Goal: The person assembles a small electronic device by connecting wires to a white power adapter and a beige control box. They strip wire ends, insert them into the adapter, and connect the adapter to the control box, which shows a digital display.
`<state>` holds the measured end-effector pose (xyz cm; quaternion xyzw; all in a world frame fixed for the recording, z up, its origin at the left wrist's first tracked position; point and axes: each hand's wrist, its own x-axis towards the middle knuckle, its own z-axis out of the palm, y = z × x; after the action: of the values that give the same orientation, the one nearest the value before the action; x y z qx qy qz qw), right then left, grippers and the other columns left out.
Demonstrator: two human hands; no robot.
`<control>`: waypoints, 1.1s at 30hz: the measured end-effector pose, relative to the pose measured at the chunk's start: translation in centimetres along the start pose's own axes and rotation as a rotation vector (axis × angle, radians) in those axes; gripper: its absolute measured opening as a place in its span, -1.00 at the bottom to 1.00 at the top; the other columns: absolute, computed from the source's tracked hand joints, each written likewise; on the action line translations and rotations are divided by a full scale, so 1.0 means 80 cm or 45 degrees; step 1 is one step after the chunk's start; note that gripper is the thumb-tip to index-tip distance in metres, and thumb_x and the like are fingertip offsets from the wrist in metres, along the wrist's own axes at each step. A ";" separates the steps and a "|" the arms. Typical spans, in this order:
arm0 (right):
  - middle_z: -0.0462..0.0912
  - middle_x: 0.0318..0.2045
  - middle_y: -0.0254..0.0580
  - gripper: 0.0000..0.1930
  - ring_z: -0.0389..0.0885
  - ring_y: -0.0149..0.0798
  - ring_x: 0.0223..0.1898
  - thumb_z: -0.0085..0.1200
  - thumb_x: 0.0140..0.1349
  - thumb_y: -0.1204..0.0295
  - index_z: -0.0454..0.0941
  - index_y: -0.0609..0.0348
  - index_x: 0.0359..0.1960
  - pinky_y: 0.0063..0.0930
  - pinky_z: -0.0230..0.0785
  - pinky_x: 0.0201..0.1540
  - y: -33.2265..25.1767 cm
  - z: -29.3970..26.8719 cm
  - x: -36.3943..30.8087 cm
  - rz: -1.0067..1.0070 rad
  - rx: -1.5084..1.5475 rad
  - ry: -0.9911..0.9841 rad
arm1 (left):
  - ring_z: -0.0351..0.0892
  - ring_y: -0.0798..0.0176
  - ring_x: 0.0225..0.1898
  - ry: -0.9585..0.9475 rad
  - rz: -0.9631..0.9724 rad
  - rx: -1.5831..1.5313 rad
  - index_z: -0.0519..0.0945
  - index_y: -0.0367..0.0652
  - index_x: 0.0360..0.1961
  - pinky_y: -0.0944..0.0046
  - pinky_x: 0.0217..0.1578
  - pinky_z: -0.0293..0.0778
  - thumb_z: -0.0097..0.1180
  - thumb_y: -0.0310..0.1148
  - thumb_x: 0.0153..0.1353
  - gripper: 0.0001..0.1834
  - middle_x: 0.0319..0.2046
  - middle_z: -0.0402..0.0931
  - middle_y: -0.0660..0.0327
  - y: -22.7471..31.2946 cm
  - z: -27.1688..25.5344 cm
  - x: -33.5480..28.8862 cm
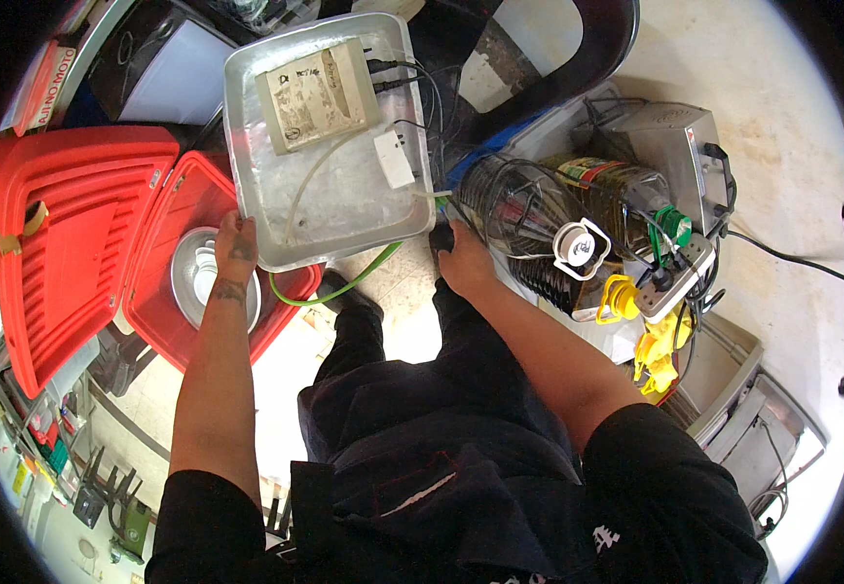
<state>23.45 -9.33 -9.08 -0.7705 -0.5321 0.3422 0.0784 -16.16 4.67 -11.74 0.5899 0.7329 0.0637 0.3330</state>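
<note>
A silvery metal tray [330, 255] is in front of me, its near left corner gripped by my left hand [237, 243]. My right hand [468, 261] is beside the tray's near right corner, fingers curled at something dark that I cannot make out. Inside the tray lies a worn cream box [317, 95] with dark cables plugged into its right side. A white adapter-like block [395, 160] and a thin clear tube [307, 185] lie near it. Under the tray's near edge loops a green hose [349, 287].
An open red cooler box [145, 282] at left holds a round metal pan [185, 277] with white dishes. At right stand large clear bottles [514, 200], a power strip [677, 282] with tangled cords and a metal appliance [670, 136]. A black chair [607, 49] is beyond.
</note>
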 end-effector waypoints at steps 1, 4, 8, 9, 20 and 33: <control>0.51 0.02 0.33 -0.50 0.56 0.34 0.00 0.04 0.18 0.49 0.31 0.31 0.18 0.06 0.44 0.08 -0.007 -0.014 -0.006 -0.001 -0.021 -0.056 | 0.64 -0.09 -0.11 0.003 -0.019 0.015 0.57 -0.26 -0.07 0.06 -0.08 0.48 0.05 -0.23 0.29 -0.67 -0.18 0.63 -0.08 0.002 -0.001 0.000; 0.48 0.05 0.27 -0.49 0.55 0.31 0.02 0.08 0.18 0.49 0.33 0.30 0.20 0.03 0.44 0.09 -0.021 -0.052 -0.024 -0.013 -0.090 -0.200 | 0.61 -0.15 -0.18 0.052 -0.012 -0.098 0.58 -0.30 -0.13 0.00 -0.14 0.45 0.08 -0.19 0.26 -0.64 -0.25 0.61 -0.12 0.005 0.001 -0.002; 0.50 0.01 0.22 -0.50 0.58 0.24 -0.01 0.11 0.16 0.49 0.35 0.32 0.16 -0.02 0.48 0.05 -0.029 -0.080 -0.040 -0.140 -0.244 -0.284 | 0.64 -0.05 -0.21 -0.030 -0.033 -0.096 0.59 -0.26 -0.09 0.04 -0.14 0.48 0.10 -0.22 0.27 -0.67 -0.26 0.63 -0.05 -0.007 0.009 0.006; 0.50 -0.01 0.22 -0.51 0.62 0.22 -0.06 0.10 0.15 0.50 0.34 0.33 0.15 -0.02 0.51 0.00 -0.029 -0.084 -0.042 -0.180 -0.300 -0.295 | 0.66 -0.06 -0.17 -0.093 -0.056 -0.104 0.59 -0.23 -0.06 0.05 -0.11 0.49 0.11 -0.22 0.26 -0.66 -0.24 0.65 -0.05 -0.012 0.012 0.011; 0.60 -0.15 0.27 -0.62 0.64 0.22 -0.13 0.06 0.16 0.46 0.43 0.36 0.01 0.00 0.51 -0.06 -0.029 -0.068 -0.027 -0.305 -0.162 -0.158 | 0.69 -0.02 -0.19 -0.088 -0.030 -0.096 0.48 -0.22 0.09 0.04 -0.13 0.53 0.23 -0.21 0.21 -0.52 -0.25 0.67 -0.03 -0.015 0.022 -0.032; 0.62 -0.06 0.15 -0.61 0.59 0.12 0.04 0.14 0.21 0.32 0.49 0.24 0.03 -0.01 0.46 0.07 0.037 0.018 0.061 -0.168 -0.287 -0.303 | 0.66 -0.18 -0.12 -0.019 -0.013 0.137 0.48 -0.25 0.07 -0.05 -0.07 0.53 0.06 -0.35 0.20 -0.59 -0.20 0.65 -0.13 0.021 -0.009 -0.051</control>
<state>25.80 -6.67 -13.74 -0.6917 -0.6222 0.3632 -0.0499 -14.83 1.69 -8.67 0.6035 0.7358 0.0180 0.3066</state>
